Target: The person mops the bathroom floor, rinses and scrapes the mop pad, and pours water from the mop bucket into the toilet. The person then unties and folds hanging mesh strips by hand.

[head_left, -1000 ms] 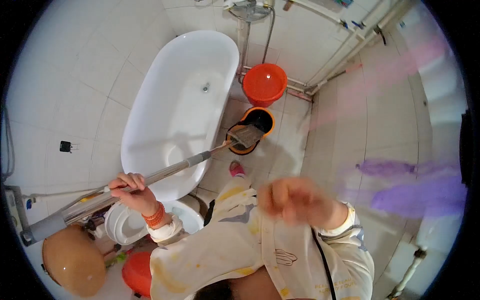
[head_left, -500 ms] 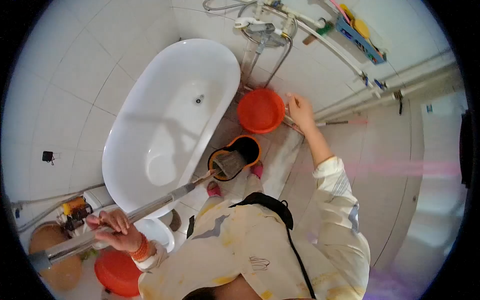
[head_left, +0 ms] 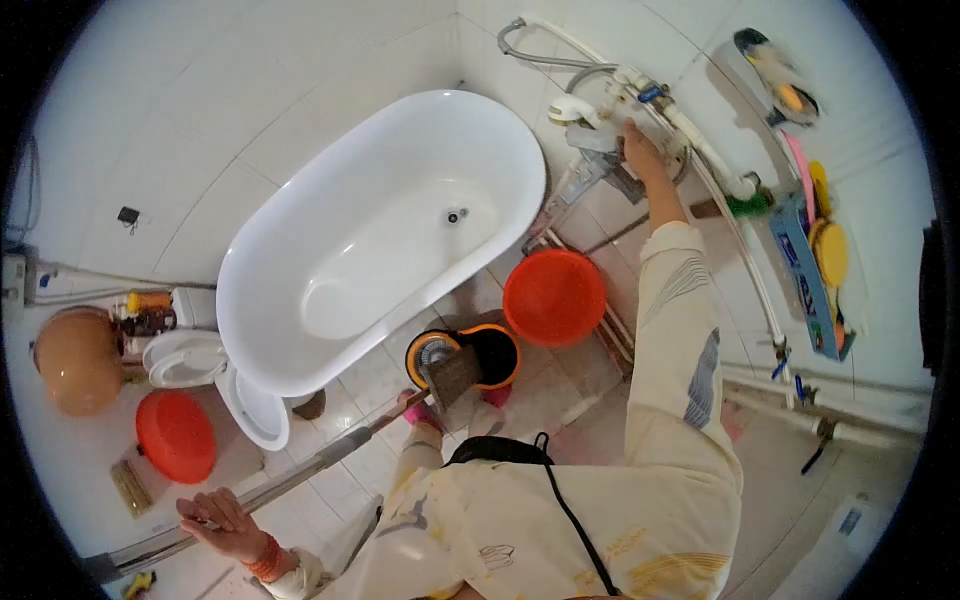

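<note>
In the head view, my left hand [head_left: 225,525] is at the lower left with its fingers around the long metal handle of a mop [head_left: 300,472]. The flat mop head [head_left: 452,383] tilts over the black and orange mop bucket [head_left: 497,357], partly covering it. My right hand [head_left: 645,155] is stretched out to the wall-mounted shower faucet [head_left: 597,140], fingers bent together against it; its exact grip is partly hidden. An orange-red basin [head_left: 555,297] stands on the floor beside the bucket, below the faucet.
A white bathtub [head_left: 400,215] runs along the wall to the left of the bucket. A toilet [head_left: 252,405], another red basin [head_left: 176,436] and a brown bowl-like vessel [head_left: 80,360] are at far left. Pipes and a blue rack [head_left: 805,270] of brushes line the right wall.
My right hand has moved from above the floor basin up to the faucet. The mop head has shifted off the wringer side toward me. The view has swung, showing more of the right wall.
</note>
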